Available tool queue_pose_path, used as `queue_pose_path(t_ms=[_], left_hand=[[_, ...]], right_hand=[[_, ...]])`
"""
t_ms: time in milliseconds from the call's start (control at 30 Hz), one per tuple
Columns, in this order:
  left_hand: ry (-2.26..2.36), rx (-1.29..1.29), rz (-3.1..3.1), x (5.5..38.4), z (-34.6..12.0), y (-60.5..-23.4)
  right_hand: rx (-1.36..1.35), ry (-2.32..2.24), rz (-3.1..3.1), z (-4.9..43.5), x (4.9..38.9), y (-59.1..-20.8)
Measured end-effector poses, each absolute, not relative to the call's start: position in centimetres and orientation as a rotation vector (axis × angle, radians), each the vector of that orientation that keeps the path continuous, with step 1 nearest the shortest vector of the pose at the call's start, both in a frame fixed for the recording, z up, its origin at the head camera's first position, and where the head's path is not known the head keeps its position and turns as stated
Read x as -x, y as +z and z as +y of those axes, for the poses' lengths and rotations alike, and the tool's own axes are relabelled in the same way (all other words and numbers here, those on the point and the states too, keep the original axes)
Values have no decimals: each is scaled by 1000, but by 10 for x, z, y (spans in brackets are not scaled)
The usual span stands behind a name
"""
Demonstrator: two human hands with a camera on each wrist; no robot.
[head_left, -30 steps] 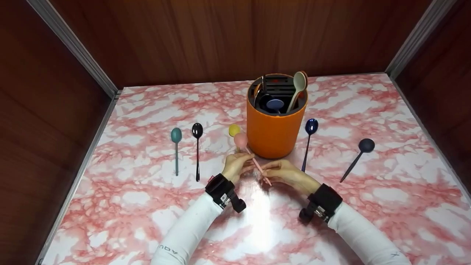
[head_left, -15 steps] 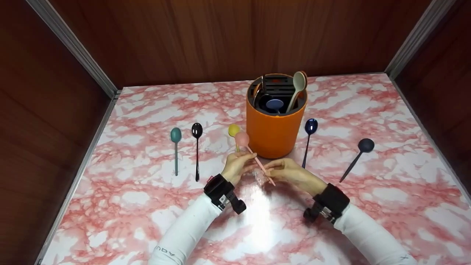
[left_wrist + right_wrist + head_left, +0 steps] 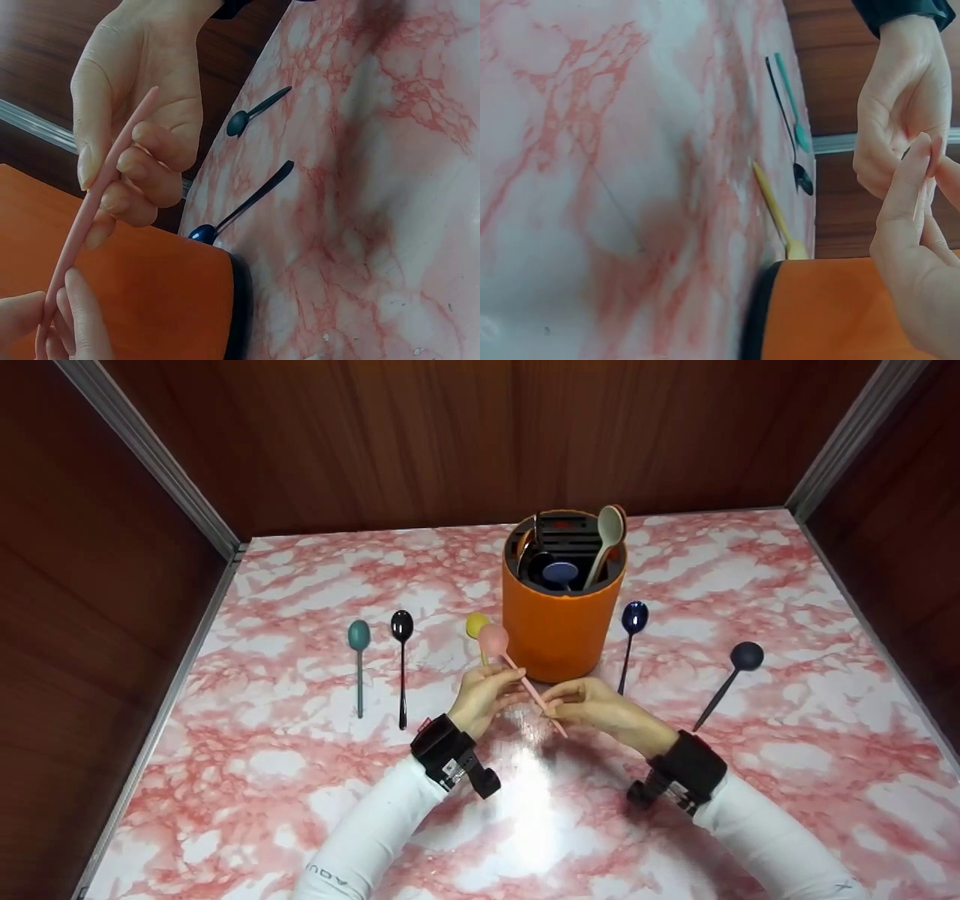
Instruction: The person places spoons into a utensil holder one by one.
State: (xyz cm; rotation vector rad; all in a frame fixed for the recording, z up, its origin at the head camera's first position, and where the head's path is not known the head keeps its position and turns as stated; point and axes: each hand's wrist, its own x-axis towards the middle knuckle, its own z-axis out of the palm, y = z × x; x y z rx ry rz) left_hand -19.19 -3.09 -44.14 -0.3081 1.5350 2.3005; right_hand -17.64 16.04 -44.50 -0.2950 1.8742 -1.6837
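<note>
A pink spoon (image 3: 493, 640) is held at a slant in front of the orange utensil holder (image 3: 555, 634), its round head up and to the left. My left hand (image 3: 480, 697) pinches its handle just below the head. Lower on the handle, my right hand (image 3: 600, 712) grips it between thumb and fingers, the handle's tip poking out below. The left wrist view shows both hands on the pink handle (image 3: 90, 199); in the right wrist view fingers hide most of it. A yellow spoon (image 3: 476, 624) lies behind the left hand, partly covered.
Several utensils stand in the holder, among them a pale spoon (image 3: 610, 526) and a blue one (image 3: 560, 574). On the marbled table lie a teal spoon (image 3: 359, 636), a black spoon (image 3: 403, 626), a shiny blue spoon (image 3: 634, 617) and a dark round-headed spoon (image 3: 746, 657).
My right hand has shifted a little to the right and away from me. The pink spoon has moved slightly the same way, still held in both hands; the left hand barely moved.
</note>
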Motion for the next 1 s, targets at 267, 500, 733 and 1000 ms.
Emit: queue_pose_path(t_ms=[267, 500, 733, 1000], left_hand=[[2294, 248, 1579, 188, -32, -431], [2312, 190, 1602, 186, -34, -421], [2316, 163, 1619, 186, -33, -408], [2305, 151, 1621, 187, -33, -397]], right_hand=[[367, -1686, 1849, 162, 173, -433], [398, -1689, 1871, 162, 172, -424], [394, -1681, 1876, 162, 172, -411], [361, -1629, 1919, 163, 171, -398]])
